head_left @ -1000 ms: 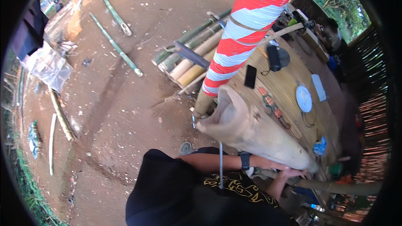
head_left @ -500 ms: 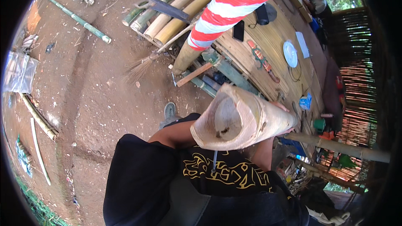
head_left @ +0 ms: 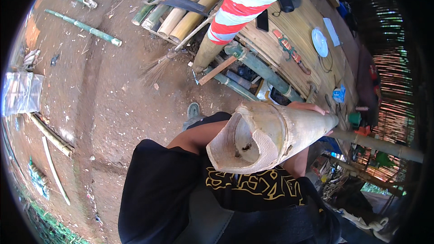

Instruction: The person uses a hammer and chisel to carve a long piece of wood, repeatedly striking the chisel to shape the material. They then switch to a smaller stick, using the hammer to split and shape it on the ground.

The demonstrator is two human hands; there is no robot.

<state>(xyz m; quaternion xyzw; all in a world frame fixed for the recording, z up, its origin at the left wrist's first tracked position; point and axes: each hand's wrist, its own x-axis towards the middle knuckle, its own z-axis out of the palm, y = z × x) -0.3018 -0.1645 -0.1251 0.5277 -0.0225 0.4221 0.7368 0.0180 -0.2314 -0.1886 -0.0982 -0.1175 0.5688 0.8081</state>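
Note:
A thick, pale bamboo tube (head_left: 294, 126) lies slantwise in front of my chest. Its wide, ragged open end faces me, with dark bits inside the hollow, and its narrower end points away to the right. My left hand (head_left: 309, 106) grips the tube's far upper side, its fingers lying over the surface and the forearm passing behind the tube. From below, my right hand (head_left: 329, 133) supports the tube near the narrower end; only its fingertips show past the edge, the rest being hidden.
A slatted bamboo bench (head_left: 289, 74) carries a phone (head_left: 262, 21), an orange-handled tool (head_left: 291, 52) and a white round lid (head_left: 319, 42). A red-and-white wrapped post (head_left: 239, 9) rises before it. A handsaw (head_left: 181, 2) rests on stacked bamboo poles (head_left: 183, 26). A twig broom (head_left: 156, 68) lies on the dirt floor.
The tube has turned slightly and dipped lower in view, so more of its upper side and my left hand's fingers show. The surroundings have shifted as my head moved.

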